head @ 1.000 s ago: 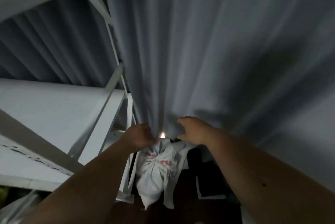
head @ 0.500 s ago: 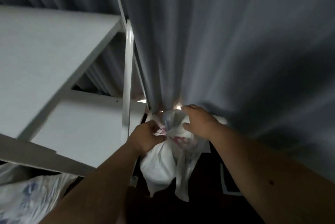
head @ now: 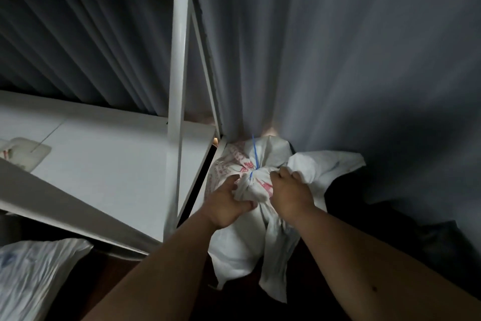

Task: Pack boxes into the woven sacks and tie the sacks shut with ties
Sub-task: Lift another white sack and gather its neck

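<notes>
White woven sack [head: 234, 248] sits beside the shelf [head: 109, 164], a blue tie [head: 254, 158] around its bunched neck; left hand [head: 225, 206] and right hand [head: 291, 195] both clutch that neck.

dim room. a grey pleated curtain [head: 325, 47] fills twelve to three o'clock. a white metal shelf rack [head: 179, 60] stands at nine to eleven o'clock. dark floor [head: 390, 229] lies at four o'clock.
</notes>
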